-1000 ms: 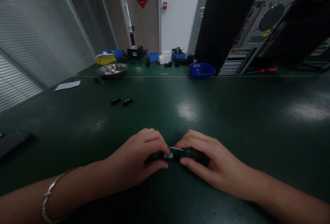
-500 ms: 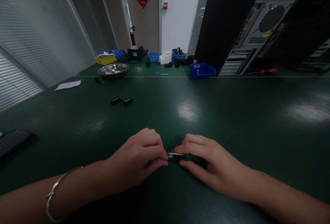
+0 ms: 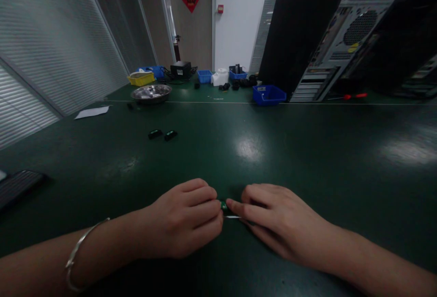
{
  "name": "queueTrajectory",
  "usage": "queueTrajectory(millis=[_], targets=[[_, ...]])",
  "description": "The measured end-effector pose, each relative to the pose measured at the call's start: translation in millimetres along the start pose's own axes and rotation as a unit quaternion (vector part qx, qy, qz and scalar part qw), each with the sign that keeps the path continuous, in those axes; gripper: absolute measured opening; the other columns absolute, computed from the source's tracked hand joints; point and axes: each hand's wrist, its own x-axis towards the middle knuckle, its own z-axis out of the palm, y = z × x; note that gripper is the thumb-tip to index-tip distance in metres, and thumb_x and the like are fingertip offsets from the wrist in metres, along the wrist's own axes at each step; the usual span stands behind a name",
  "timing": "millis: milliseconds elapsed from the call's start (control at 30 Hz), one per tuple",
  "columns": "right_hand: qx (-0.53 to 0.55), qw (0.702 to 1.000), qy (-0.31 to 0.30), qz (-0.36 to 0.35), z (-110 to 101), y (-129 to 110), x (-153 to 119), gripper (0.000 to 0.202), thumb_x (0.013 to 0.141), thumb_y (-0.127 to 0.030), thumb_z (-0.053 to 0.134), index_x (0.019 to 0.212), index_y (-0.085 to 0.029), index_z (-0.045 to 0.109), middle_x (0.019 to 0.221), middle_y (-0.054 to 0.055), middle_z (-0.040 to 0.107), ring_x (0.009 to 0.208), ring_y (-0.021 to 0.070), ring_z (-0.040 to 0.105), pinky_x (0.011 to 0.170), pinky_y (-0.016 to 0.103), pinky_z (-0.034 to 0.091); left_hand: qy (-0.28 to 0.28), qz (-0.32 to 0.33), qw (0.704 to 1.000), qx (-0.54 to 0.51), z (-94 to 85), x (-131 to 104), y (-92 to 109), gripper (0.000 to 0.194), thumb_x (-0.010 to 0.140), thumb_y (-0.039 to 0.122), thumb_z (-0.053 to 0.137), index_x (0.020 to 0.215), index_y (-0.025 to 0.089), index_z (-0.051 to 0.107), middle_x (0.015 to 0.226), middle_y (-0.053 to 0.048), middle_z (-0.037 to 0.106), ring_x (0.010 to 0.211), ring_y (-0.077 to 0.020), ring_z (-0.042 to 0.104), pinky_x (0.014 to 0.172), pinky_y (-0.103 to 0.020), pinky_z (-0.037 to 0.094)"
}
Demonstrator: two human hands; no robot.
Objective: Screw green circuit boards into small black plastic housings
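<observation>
Low over the table, my two hands meet at a small dark part with a green circuit board (image 3: 223,205), mostly covered by fingers. My left hand (image 3: 193,217) is closed, its thumb and fingertips pinching the part's left end. My right hand (image 3: 276,222) has its index fingertip on the green board, while its thumb and other fingers curl round the right end. A thin pale edge (image 3: 232,217) shows below the board between the hands. Two small black pieces with green tops, a left one (image 3: 155,134) and a right one (image 3: 170,135), lie farther off on the table.
The green table (image 3: 211,156) carries a steel bowl (image 3: 151,101), a yellow bin (image 3: 141,79) and a blue bin (image 3: 269,96) towards the back. A black computer tower (image 3: 300,33) stands at the right. The keyboard (image 3: 20,189) is at the left edge, with white paper (image 3: 92,112) beyond it.
The right index finger has moved onto the green board. The part has turned, so its pale edge now lies on the near side instead of the far side. Both hands have shifted slightly.
</observation>
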Motion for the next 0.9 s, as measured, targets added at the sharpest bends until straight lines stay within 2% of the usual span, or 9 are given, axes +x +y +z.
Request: queueTrajectory(millis=[233, 467, 567, 733, 900], targets=[[0.040, 0.999, -0.004, 0.005, 0.3, -0.4, -0.8, 0.036, 0.096, -0.016, 0.044, 0.131, -0.021, 0.053, 0.093, 0.005, 0.059, 0.079, 0.0196, 0.054, 0.066, 0.031, 0.040, -0.023, -0.031, 0.999, -0.029, -1.7, 0.6, -0.3, 0.028, 0.102, 0.009, 0.037, 0.092, 0.014, 0.063, 0.079, -0.007, 0.070, 0.074, -0.0186, 0.060, 0.073, -0.033, 0.052], [0.144, 0.988, 0.013, 0.045, 1.1, -3.1, 3.8, 0.039, 0.088, -0.006, 0.049, 0.123, -0.021, 0.059, 0.090, 0.003, 0.062, 0.081, 0.0185, 0.058, 0.069, 0.030, 0.042, -0.018, -0.076, 0.993, -0.092, 8.3, -6.3, 0.2, 0.015, 0.099, 0.008, 0.045, 0.090, 0.014, 0.057, 0.079, -0.005, 0.066, 0.074, -0.0170, 0.056, 0.072, -0.031, 0.047], [0.181, 0.981, 0.022, 0.070, 0.0, -5.7, 5.7, 0.040, 0.087, -0.003, 0.051, 0.120, -0.022, 0.061, 0.090, 0.002, 0.064, 0.081, 0.0174, 0.060, 0.072, 0.029, 0.043, -0.026, -0.095, 0.990, -0.104, 10.5, -7.5, -1.6, 0.016, 0.097, 0.005, 0.047, 0.086, 0.014, 0.055, 0.077, -0.004, 0.062, 0.072, -0.0154, 0.052, 0.068, -0.028, 0.044], [0.212, 0.972, 0.030, 0.092, -0.5, -9.6, 7.1, 0.040, 0.085, 0.000, 0.052, 0.113, -0.024, 0.064, 0.088, 0.000, 0.065, 0.081, 0.0158, 0.061, 0.073, 0.027, 0.045, -0.049, -0.094, 0.988, -0.113, 5.6, -1.0, -4.3, 0.021, 0.094, 0.004, 0.048, 0.077, 0.016, 0.050, 0.072, -0.001, 0.056, 0.067, -0.0148, 0.046, 0.063, -0.027, 0.038], [0.215, 0.970, 0.026, 0.108, -0.9, -10.4, 7.2, 0.040, 0.083, 0.001, 0.052, 0.111, -0.025, 0.066, 0.090, 0.000, 0.067, 0.084, 0.0170, 0.062, 0.076, 0.028, 0.047, -0.070, -0.113, 0.982, -0.135, 1.4, 5.1, -6.2, 0.024, 0.096, 0.007, 0.046, 0.075, 0.017, 0.047, 0.071, -0.001, 0.054, 0.068, -0.0154, 0.046, 0.062, -0.027, 0.036]])
